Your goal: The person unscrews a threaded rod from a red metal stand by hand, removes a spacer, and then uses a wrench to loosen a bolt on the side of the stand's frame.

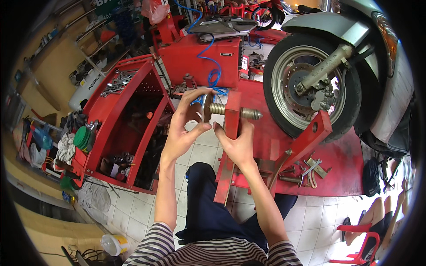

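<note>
My left hand point(186, 128) grips a round metal disc point(205, 106) on a threaded steel bolt point(250, 113), its fingers curled over the rim. The bolt passes through the top of a red steel bar point(233, 99), its pointed end out to the right. My right hand point(237, 146) holds that bar just below the bolt. Right of my hands a second red arm point(317, 128) with a hole rises in front of a scooter's front wheel point(277, 88). Wrenches and metal pieces point(313, 170) lie on the red platform point(341, 168) beneath it.
A red tool cart point(100, 119) with wrenches stands left, a white bucket point(113, 244) lower left. Behind are a red machine point(182, 55) and blue coiled hose point(215, 75). At lower right a person's bare legs point(372, 215) show by a red chair point(357, 257).
</note>
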Demonstrator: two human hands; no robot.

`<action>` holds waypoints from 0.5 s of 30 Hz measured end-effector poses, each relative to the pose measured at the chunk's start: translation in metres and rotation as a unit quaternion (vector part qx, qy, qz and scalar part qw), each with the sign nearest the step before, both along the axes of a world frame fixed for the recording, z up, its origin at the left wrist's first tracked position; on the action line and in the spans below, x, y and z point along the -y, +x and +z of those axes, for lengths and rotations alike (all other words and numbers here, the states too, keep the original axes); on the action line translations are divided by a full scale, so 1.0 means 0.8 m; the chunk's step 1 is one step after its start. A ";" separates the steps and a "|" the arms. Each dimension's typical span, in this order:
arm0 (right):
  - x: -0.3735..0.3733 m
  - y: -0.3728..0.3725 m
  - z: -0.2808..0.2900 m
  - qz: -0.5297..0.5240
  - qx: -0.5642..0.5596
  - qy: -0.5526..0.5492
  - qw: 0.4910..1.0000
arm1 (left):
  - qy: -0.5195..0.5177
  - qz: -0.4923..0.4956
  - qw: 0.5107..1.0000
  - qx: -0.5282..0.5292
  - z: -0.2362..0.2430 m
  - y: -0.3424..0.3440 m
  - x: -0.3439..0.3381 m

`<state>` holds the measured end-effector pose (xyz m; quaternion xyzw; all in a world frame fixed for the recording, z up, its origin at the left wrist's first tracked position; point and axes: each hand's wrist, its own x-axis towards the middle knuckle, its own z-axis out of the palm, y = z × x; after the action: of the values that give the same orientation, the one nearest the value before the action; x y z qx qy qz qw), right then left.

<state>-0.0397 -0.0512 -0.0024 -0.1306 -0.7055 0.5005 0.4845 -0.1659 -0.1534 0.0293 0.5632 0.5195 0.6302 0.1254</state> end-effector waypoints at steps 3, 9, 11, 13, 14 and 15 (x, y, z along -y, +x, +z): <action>-0.005 0.010 0.013 0.038 0.053 -0.007 0.998 | -0.004 -0.003 0.999 0.048 0.007 0.004 0.002; -0.019 0.013 0.026 0.122 0.059 -0.068 0.988 | 0.028 0.062 0.991 -0.117 0.031 0.013 0.007; -0.020 0.009 0.020 0.122 0.031 -0.068 0.990 | -0.013 0.067 0.996 -0.065 0.039 0.016 0.008; -0.017 0.006 0.015 0.123 0.004 -0.056 0.991 | -0.085 0.078 0.990 -0.083 0.041 -0.002 -0.005; -0.016 0.004 0.013 0.120 -0.005 -0.051 0.991 | -0.085 0.081 0.990 -0.076 0.042 -0.003 -0.006; -0.017 0.002 0.010 0.112 -0.005 -0.047 0.993 | -0.088 0.085 0.990 -0.068 0.043 -0.003 -0.006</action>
<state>-0.0380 -0.0377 0.0054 -0.0707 -0.6888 0.5852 0.4220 -0.1681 -0.1488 0.0639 0.5452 0.6262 0.5509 0.0848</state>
